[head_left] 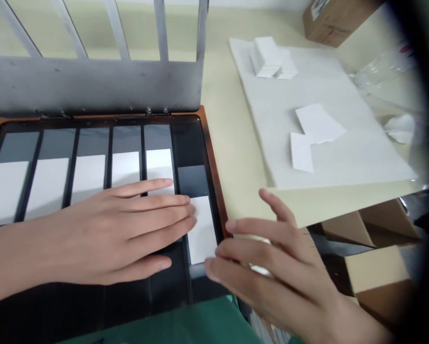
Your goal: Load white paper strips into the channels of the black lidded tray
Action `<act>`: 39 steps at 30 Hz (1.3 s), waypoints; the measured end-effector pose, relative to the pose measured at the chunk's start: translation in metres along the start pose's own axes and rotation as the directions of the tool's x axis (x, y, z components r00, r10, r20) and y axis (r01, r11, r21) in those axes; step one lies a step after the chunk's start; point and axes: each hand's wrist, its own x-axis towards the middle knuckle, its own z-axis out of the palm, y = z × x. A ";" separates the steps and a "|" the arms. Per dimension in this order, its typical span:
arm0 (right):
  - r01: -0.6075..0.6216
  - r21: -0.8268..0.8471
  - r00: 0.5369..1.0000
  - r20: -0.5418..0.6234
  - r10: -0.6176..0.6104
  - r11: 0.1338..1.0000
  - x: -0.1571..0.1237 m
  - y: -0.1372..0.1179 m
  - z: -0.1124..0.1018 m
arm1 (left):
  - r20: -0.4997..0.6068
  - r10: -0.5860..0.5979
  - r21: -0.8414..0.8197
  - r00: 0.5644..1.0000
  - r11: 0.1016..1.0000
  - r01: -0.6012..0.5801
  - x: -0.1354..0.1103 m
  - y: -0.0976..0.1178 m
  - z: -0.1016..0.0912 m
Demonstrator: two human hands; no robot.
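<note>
A dark slotted tray (210, 157) with a brown rim lies in front of me, several of its lanes holding a white card (88, 177) each. My left hand (121, 229) lies flat and open across the lanes, fingertips touching the white card (204, 234) in the rightmost lane. My right hand (271, 267) hovers open at the tray's right edge, fingers spread and pointing left toward that same card. A bit of white shows under its fingers; I cannot make out what it is.
A grey metal hinged grid lid (92, 81) stands raised behind the tray. A large white sheet (343, 157) to the right carries a stack of cards (271, 59) and two loose cards (314, 126). Cardboard boxes (379, 267) sit below right, another box (332, 19) at the top.
</note>
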 end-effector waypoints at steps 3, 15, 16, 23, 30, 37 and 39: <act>0.017 0.069 0.999 -0.052 -0.014 0.997 0.022 0.008 -0.001 | -0.030 0.001 -0.062 1.000 0.998 -0.003 0.000 -0.001 0.000; 0.048 0.033 0.998 0.027 -0.049 0.998 0.023 0.019 0.015 | 0.054 0.097 -0.001 0.994 0.995 -0.097 0.000 -0.005 -0.003; 0.036 0.030 0.999 0.036 -0.037 0.999 0.023 0.018 0.015 | 0.058 0.094 0.007 0.994 0.995 -0.095 0.000 -0.005 -0.002; 0.004 -0.006 0.998 0.055 -0.003 1.000 0.023 0.013 0.011 | 0.080 0.078 0.052 0.994 0.995 -0.082 -0.001 -0.003 -0.002; -0.012 -0.102 1.000 -0.008 0.011 0.995 0.022 0.017 0.015 | 0.085 0.046 0.028 0.995 0.998 -0.049 0.002 -0.001 -0.001; -0.081 -0.122 0.997 -0.012 0.080 0.989 0.006 0.010 -0.008 | 0.074 -0.009 0.007 0.997 1.000 0.008 0.004 0.002 -0.004; -0.027 -0.163 0.998 0.059 0.037 0.986 -0.007 -0.001 -0.011 | 0.071 -0.011 0.004 0.997 1.000 0.011 0.003 0.002 -0.002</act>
